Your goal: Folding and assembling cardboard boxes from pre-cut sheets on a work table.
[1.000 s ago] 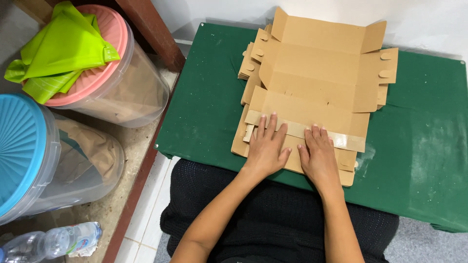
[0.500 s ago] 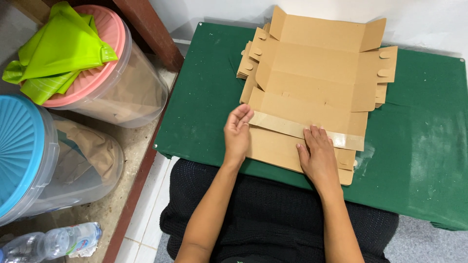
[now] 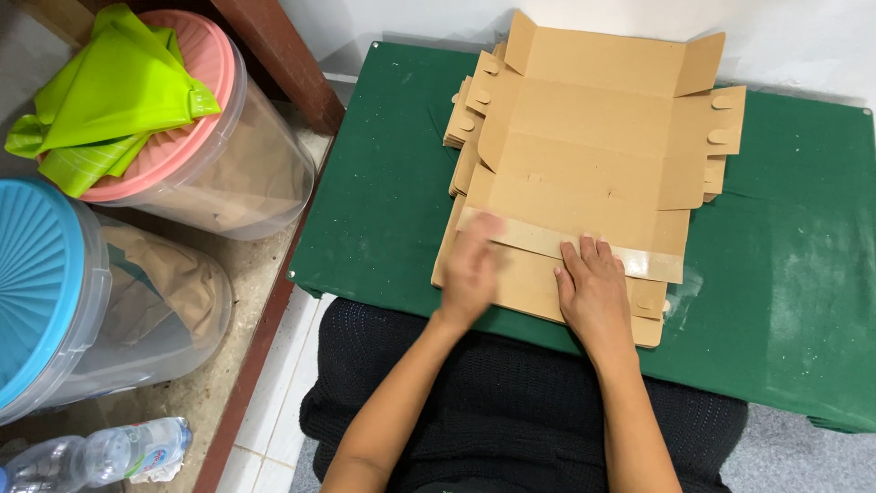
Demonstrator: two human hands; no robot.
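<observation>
A flat, unfolded brown cardboard box blank [image 3: 593,155] lies on top of a stack of similar blanks on a green table [image 3: 383,210]. A pale strip [image 3: 547,242] runs across its near flap. My right hand [image 3: 598,297] rests flat, palm down, on the near flap just below the strip. My left hand [image 3: 470,269] is blurred with motion at the left end of that flap, fingers together over the strip's left end. Neither hand grips anything that I can see.
To the left stand two clear plastic tubs, one with a pink lid [image 3: 173,146] topped by a lime green cloth [image 3: 109,100], one with a blue lid [image 3: 36,283]. A plastic water bottle [image 3: 91,452] lies on the floor. The table's near edge sits over my lap.
My left hand slid from flat beside the right hand out to the flap's left edge, and now sweeps over the left end of the strip. The right hand stays put.
</observation>
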